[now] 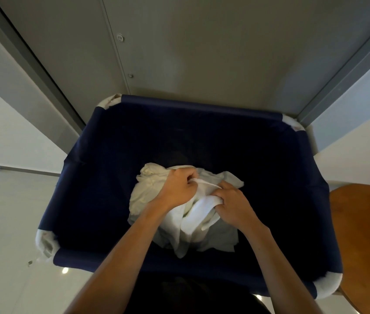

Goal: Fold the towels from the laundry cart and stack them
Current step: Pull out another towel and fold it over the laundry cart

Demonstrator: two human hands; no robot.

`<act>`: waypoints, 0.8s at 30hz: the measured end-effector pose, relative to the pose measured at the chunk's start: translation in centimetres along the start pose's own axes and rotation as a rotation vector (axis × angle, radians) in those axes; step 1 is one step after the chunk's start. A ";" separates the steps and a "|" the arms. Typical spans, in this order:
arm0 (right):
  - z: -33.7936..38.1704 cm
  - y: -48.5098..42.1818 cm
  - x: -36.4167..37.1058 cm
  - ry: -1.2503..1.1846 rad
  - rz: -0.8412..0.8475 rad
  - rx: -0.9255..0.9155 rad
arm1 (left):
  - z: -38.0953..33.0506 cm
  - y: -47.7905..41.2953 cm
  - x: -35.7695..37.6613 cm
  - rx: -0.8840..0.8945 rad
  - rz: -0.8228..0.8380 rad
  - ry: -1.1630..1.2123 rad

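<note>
A dark blue fabric laundry cart (102, 159) fills the middle of the view. Inside it lies a crumpled heap of white towels (144, 191). Both my arms reach down into the cart. My left hand (176, 189) grips a hemmed edge of a white towel (198, 211) near the top of the heap. My right hand (233, 201) grips the same towel just to the right, fingers curled into its folds. A short stretch of the towel's edge runs taut between the two hands. The cart's bottom around the heap is dark and hard to read.
A round brown wooden table (367, 241) stands at the right, close to the cart's rim. A grey metal door or panel (202, 53) rises behind the cart. Pale floor (9, 211) lies to the left.
</note>
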State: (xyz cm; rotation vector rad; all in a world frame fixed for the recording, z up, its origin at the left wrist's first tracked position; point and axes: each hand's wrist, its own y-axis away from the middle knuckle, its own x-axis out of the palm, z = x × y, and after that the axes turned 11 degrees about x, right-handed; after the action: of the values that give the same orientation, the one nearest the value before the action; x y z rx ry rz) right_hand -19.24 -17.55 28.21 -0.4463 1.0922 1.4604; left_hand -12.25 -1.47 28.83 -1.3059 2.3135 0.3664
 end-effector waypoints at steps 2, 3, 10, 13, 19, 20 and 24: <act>-0.2 0.0 0.2 -0.001 -0.009 0.026 | 0.2 0.6 0.3 -0.032 0.022 -0.001; -0.2 0.1 0.3 0.001 -0.021 0.031 | 0.4 1.0 0.6 -0.044 0.032 -0.002; 0.3 0.3 1.2 -0.130 -0.123 0.050 | 1.3 5.0 4.7 0.102 -0.048 -0.022; 0.3 0.5 1.1 -0.150 -0.103 0.047 | 1.7 5.1 5.0 0.095 -0.077 -0.123; 0.6 0.7 1.3 -0.151 -0.060 -0.013 | 2.1 4.6 4.9 0.121 0.000 -0.178; 0.6 0.7 1.5 -0.142 -0.063 -0.020 | 2.3 4.3 4.7 0.117 0.005 -0.179; -0.2 0.6 1.5 -0.051 -0.054 -0.004 | 3.0 3.3 3.3 0.101 -0.012 -0.184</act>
State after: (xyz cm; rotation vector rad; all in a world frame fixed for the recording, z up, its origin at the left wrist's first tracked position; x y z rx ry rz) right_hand -20.18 -16.80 27.13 -0.4362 1.0287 1.4193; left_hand -15.80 -0.94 24.59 -1.1855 2.1415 0.3459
